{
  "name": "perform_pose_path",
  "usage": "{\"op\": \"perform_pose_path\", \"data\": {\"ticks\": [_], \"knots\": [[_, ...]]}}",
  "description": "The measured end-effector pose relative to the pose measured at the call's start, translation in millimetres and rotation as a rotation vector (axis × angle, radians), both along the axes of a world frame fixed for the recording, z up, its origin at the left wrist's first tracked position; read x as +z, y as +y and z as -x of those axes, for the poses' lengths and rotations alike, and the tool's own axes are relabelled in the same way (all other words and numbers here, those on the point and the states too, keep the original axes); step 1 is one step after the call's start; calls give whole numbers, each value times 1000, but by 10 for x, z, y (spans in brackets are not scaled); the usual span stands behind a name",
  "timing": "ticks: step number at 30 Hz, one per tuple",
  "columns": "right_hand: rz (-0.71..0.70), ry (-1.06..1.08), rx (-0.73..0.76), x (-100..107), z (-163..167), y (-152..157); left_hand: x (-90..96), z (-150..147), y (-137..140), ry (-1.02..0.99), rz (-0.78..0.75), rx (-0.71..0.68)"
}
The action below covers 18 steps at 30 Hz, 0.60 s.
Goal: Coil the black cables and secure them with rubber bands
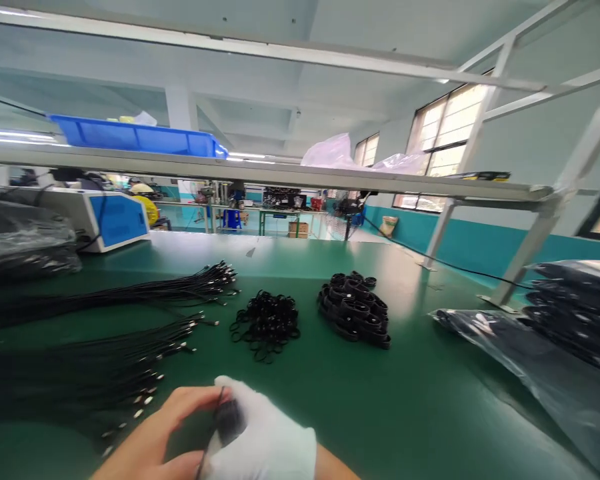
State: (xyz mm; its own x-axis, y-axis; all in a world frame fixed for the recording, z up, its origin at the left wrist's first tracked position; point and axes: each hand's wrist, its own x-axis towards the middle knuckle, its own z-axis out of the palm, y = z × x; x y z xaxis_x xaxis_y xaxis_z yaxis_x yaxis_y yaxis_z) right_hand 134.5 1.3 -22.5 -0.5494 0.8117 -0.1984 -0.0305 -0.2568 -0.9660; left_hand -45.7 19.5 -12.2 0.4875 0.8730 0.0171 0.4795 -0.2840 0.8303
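Observation:
My bare left hand pinches a thin black loop, perhaps a band, at the edge of a small dark bundle. My right hand, in a white glove, closes around that bundle, which looks like a coiled black cable but is blurred and partly covered by fingers. Just beyond my hands lies a pile of thin black loops. To its right is a heap of coiled black cables. On the left, long black cables with metal connector ends lie in two bunches.
Clear plastic bags with dark contents lie at the right. A blue-and-white machine and a plastic-wrapped bundle stand at the back left. A shelf spans the green table, carrying a blue bin.

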Motion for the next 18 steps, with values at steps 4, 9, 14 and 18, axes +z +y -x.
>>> {"op": "perform_pose_path", "data": {"ticks": [4,9,14,18], "knots": [[89,-118,-65,6,36,-63,187,-77,-153,19,165,-37],[-111,-245,-133,-112,25,-93,311,-186,-321,127,122,-21],[-380,-266,-167,-213,11,-130,289,-228,-239,336,49,-16],[-289,-273,-272,-91,70,-123,325,-119,-4,282,253,-158]]}}
